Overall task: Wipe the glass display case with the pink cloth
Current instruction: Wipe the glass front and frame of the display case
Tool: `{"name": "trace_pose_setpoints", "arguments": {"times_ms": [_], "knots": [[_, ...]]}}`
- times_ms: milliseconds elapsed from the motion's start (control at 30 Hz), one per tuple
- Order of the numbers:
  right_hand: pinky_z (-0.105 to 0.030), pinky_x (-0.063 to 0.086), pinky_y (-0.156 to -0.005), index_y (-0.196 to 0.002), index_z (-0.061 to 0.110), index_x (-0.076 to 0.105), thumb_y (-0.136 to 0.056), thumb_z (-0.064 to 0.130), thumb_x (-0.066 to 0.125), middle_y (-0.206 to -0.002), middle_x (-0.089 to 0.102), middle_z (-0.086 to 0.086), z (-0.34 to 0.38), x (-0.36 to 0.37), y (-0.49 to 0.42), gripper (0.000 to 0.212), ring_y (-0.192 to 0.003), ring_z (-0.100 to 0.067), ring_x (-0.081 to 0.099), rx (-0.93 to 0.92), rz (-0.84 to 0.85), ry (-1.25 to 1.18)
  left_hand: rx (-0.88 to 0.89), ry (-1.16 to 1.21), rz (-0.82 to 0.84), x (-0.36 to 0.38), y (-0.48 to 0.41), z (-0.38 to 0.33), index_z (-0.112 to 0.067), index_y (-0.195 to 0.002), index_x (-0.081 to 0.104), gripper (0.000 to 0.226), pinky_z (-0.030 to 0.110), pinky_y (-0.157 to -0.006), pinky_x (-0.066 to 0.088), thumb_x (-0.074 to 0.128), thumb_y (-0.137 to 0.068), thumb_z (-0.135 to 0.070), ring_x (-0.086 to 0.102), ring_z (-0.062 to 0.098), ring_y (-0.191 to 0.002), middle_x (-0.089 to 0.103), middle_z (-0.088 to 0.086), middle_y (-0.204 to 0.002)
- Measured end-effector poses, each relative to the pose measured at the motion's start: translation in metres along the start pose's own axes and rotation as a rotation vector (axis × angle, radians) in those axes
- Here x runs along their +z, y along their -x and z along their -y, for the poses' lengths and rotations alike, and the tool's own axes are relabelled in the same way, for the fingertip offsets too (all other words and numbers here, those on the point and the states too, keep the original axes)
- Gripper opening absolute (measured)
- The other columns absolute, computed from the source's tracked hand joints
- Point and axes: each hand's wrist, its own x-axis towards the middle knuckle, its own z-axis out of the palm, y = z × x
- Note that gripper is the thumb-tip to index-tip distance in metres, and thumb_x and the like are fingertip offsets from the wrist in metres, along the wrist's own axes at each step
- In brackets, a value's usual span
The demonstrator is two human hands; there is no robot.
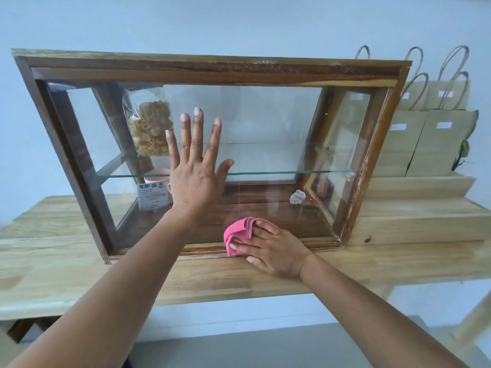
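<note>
The glass display case [212, 73] has a dark wooden frame and stands on a light wooden table [79, 274]. My left hand [196, 168] lies flat on the front glass pane with fingers spread and straight. My right hand [273, 248] presses a bunched pink cloth [237, 232] against the lower part of the front glass, just above the bottom frame rail, with fingers and thumb laid over the cloth. Inside the case a glass shelf [292, 172] runs across the middle.
In the case's left half are a clear bag of pale snacks [151, 128], a pink cup [156, 176] and a printed label card [151, 196]. Several brown paper bags [435, 139] with handles stand on wooden steps [419, 208] to the right. A plain wall rises behind.
</note>
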Motion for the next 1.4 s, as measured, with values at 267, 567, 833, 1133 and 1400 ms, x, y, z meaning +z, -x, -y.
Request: {"name": "trace_pose_setpoints", "arguments": {"times_ms": [267,567,833,1133,1400], "knots": [[-0.046,0.02,-0.124,-0.15,0.03,0.042,-0.102,0.036,0.043,-0.149,0.05,0.004,-0.034,0.003,0.091,0.048,-0.138,-0.025,0.042,0.225,0.04,-0.017,-0.001,0.023,-0.054,0.011,0.005,0.003,-0.017,-0.161,0.024,0.063,0.065,-0.121,0.009,0.041,-0.108,-0.046,0.015,0.045,-0.152,0.02,0.023,-0.165],[-0.049,0.004,-0.125,-0.16,0.023,0.005,-0.105,0.037,0.03,-0.167,0.004,-0.008,-0.072,-0.025,0.087,0.062,-0.154,-0.029,0.009,0.836,-0.177,0.032,-0.038,0.028,-0.049,0.016,0.006,-0.004,-0.02,-0.163,0.011,0.064,0.051,-0.122,-0.015,0.037,-0.109,-0.042,0.003,0.043,-0.154,0.008,0.021,-0.168],[-0.051,-0.002,-0.125,-0.158,0.028,0.004,-0.108,0.046,0.021,-0.167,0.004,-0.007,-0.058,-0.04,-0.036,0.056,-0.154,-0.028,-0.008,0.86,-0.444,-0.098,-0.027,-0.022,-0.025,0.016,0.006,0.0,-0.022,-0.163,0.011,0.063,0.049,-0.122,-0.015,0.033,-0.109,-0.046,-0.008,0.033,-0.156,0.006,0.018,-0.168],[-0.051,0.001,-0.124,-0.159,0.036,0.004,-0.105,0.042,0.029,-0.16,0.026,-0.008,-0.072,-0.012,0.071,0.06,-0.145,-0.036,0.03,0.627,-0.202,0.095,-0.041,0.004,0.004,0.012,0.007,-0.003,-0.022,-0.163,0.01,0.062,0.054,-0.123,-0.008,0.034,-0.109,-0.043,-0.009,0.036,-0.156,0.004,0.017,-0.169],[-0.054,-0.009,-0.123,-0.158,0.03,-0.002,-0.109,0.044,0.019,-0.167,-0.009,-0.007,-0.062,-0.039,-0.033,0.056,-0.154,-0.031,-0.003,0.598,-0.394,-0.035,-0.044,0.026,0.016,0.01,0.009,-0.003,-0.024,-0.163,0.009,0.064,0.059,-0.123,0.001,0.035,-0.109,-0.044,0.001,0.039,-0.155,0.004,0.016,-0.17]]}}
